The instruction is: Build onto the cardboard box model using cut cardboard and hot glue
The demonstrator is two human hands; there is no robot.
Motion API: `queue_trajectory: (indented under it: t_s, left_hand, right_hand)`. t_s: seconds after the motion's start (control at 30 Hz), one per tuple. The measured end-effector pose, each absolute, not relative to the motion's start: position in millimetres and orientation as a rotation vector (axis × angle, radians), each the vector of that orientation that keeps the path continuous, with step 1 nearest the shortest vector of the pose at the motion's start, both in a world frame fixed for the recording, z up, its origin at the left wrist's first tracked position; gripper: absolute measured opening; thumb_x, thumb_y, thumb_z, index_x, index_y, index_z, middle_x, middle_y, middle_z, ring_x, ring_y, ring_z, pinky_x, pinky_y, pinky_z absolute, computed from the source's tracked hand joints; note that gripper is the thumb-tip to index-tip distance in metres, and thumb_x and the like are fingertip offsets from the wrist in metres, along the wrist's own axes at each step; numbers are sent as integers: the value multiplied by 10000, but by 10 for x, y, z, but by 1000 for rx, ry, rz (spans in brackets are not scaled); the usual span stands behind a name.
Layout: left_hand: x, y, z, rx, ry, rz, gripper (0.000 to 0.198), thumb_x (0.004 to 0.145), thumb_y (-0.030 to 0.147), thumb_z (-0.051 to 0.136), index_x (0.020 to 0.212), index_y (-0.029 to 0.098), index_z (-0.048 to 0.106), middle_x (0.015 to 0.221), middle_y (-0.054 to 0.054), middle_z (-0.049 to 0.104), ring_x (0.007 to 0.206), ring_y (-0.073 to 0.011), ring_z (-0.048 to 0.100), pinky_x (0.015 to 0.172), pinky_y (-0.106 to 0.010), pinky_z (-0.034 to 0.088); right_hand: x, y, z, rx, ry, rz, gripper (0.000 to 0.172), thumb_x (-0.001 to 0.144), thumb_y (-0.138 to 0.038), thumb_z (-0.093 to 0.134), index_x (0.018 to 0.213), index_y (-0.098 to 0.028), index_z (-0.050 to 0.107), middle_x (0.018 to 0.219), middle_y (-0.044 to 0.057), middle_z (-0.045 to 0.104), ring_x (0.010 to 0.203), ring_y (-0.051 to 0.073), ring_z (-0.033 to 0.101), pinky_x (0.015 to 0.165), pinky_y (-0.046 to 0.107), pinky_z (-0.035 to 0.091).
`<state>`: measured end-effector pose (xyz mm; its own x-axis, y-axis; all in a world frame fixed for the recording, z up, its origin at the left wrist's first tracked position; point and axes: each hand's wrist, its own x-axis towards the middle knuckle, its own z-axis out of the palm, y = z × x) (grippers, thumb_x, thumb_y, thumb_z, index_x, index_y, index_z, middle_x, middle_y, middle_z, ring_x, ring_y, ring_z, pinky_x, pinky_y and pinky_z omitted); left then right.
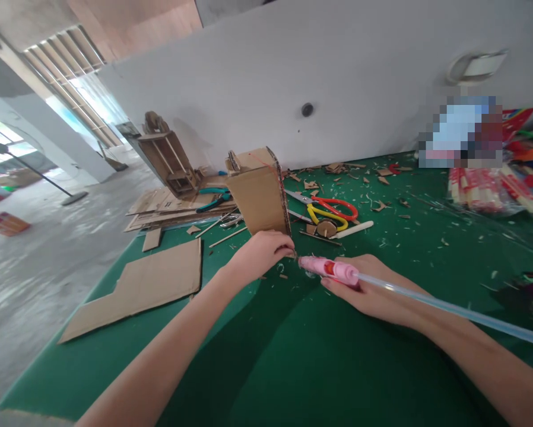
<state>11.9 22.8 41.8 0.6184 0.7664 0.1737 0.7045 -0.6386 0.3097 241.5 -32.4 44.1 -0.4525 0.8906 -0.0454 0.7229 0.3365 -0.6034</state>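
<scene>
My left hand (269, 252) is closed in a pinch in front of the lower part of an upright cardboard box (257, 196). A tiny brown bit shows at its fingertips, but what they hold is too hidden to name. My right hand (368, 287) is wrapped round a pink hot glue gun (331, 269), its nozzle pointing left, just short of the left fingertips. From the gun's back end a long clear glue stick (453, 309) runs out to the right. Behind the hands lie scissors with red (344, 207) and yellow (329, 216) handles.
On the left of the green table (266, 367) lies a cut cardboard sheet (159, 279). Behind it are teal-handled pliers (213, 200), stacked cardboard (155, 204) and a cardboard stand (171, 163). Scraps litter the back. Packaged sticks (478, 193) lie at right, before a white wall (359, 77).
</scene>
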Motion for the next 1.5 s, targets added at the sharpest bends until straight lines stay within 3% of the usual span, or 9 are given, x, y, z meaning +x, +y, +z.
queue_trajectory:
  t_s: [0.27,0.47,0.77,1.17,1.5]
  left_hand:
    - [169,258,541,2500,1365,273,178,846,245,533,816,211,704,778,12,719,670,-119,618,608,-221,406]
    - [188,257,547,2445,1362,310,183,835,285,557,741,195,685,731,14,703,636,-107,590,576,-217,377]
    - [178,278,563,2440,1351,292,182,829,292,562,732,198,684,713,14,693,620,-106,573,571,-218,366]
    - [167,313,534,2459,1324,282,186,840,300,551,735,211,677,728,33,693,629,-100,571,584,-221,367]
    - [168,307,539,2455,1323,280,196,842,308,555,725,202,671,712,31,686,614,-94,559,571,-218,359]
  right_hand:
    - [2464,-279,212,-1261,-2507,468,256,884,-392,460,726,-195,495,674,29,580,603,154,556,531,260,329]
    - [2393,-306,213,-1114,-2755,134,80,826,-228,519,791,-157,533,712,34,604,524,133,511,486,273,233]
    - [2259,-359,237,-1042,-2782,-230,78,815,-212,547,750,-172,532,655,19,589,492,145,503,446,284,130]
    - [2172,-374,305,-1176,-2895,-275,22,808,-154,562,822,-171,563,712,25,627,505,184,585,428,290,113]
    - [2239,-395,264,-1228,-2852,-337,52,799,-147,572,776,-185,544,679,14,601,476,187,570,413,299,117]
